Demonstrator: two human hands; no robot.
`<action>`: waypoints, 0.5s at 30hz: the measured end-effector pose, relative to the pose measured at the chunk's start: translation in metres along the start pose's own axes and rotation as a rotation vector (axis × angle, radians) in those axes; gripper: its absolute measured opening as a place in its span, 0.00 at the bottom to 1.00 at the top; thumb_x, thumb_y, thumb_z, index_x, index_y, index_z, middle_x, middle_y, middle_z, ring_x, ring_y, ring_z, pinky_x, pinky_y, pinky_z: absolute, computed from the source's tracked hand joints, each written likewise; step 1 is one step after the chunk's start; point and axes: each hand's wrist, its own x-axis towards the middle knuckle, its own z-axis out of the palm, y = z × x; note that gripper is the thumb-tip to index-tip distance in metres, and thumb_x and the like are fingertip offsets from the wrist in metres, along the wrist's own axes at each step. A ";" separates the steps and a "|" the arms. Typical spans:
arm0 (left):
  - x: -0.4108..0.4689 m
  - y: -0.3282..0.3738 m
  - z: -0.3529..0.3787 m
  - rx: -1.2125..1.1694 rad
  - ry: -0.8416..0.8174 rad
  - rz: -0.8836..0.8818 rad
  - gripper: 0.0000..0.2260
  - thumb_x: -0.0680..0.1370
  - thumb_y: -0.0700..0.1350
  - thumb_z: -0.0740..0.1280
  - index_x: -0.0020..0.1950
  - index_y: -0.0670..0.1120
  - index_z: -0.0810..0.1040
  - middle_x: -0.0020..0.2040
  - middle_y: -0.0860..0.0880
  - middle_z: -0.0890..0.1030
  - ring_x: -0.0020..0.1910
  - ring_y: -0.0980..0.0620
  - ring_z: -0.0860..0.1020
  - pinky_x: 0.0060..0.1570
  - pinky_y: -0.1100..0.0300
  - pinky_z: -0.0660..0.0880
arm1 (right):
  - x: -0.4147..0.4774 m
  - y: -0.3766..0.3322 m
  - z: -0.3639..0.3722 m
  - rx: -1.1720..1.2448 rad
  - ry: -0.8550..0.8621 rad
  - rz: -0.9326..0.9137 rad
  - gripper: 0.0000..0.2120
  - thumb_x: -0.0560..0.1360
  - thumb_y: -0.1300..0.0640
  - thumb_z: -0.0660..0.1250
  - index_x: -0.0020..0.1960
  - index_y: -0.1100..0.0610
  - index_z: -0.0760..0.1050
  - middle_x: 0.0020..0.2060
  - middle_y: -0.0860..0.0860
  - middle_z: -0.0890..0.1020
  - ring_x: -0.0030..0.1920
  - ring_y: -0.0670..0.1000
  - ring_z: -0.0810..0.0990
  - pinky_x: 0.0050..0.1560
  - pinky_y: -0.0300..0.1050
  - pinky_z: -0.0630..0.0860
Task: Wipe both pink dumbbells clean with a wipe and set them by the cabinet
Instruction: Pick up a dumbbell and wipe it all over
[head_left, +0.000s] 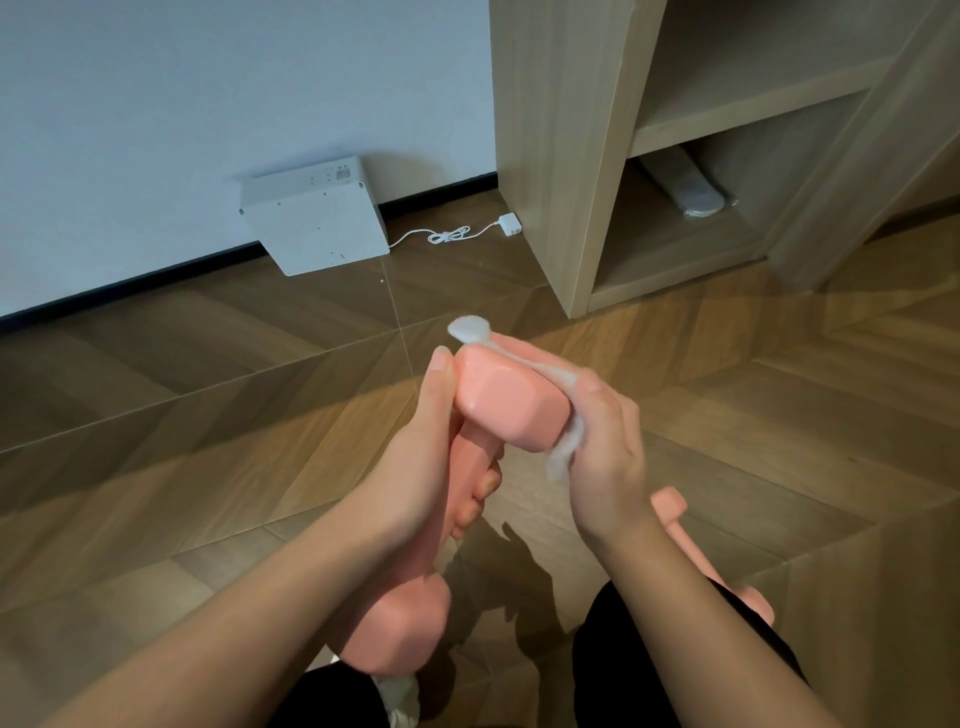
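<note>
Your left hand (415, 467) grips the dumbbell (504, 400), long axis pointing away from you, while your right hand (608, 452) holds the wipe (467, 328) against its far head.

A white box (317, 218) leans tilted against a pale wall (156, 130), its lower edge on a wood-patterned floor (208, 395). A black skirting board (130, 288) runs behind the box along the foot of the wall. Just right of the box, a white cable (447, 236) lies loosely looped on the floor, ending at a small white plug (509, 224). Farther right of the box lies a grey oblong object (685, 189) in clear wrapping.
</note>
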 end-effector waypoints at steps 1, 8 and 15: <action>0.002 0.000 -0.003 0.008 0.015 -0.007 0.45 0.63 0.82 0.56 0.55 0.45 0.80 0.30 0.44 0.72 0.26 0.47 0.66 0.27 0.58 0.62 | -0.003 0.002 -0.003 0.019 -0.007 -0.010 0.20 0.80 0.52 0.49 0.56 0.55 0.79 0.46 0.43 0.84 0.51 0.41 0.80 0.46 0.31 0.75; 0.011 -0.010 -0.006 0.052 0.022 0.064 0.36 0.67 0.80 0.57 0.50 0.50 0.83 0.27 0.42 0.72 0.24 0.45 0.67 0.26 0.54 0.63 | 0.005 -0.004 -0.001 -0.026 -0.035 0.049 0.25 0.81 0.55 0.50 0.43 0.37 0.83 0.41 0.29 0.82 0.45 0.29 0.78 0.39 0.21 0.71; 0.017 -0.009 -0.015 0.065 0.093 -0.025 0.41 0.62 0.83 0.58 0.53 0.51 0.83 0.29 0.44 0.72 0.25 0.45 0.67 0.25 0.58 0.63 | -0.003 0.003 -0.010 0.008 -0.043 0.076 0.21 0.78 0.55 0.49 0.41 0.47 0.81 0.36 0.32 0.81 0.39 0.31 0.78 0.35 0.23 0.71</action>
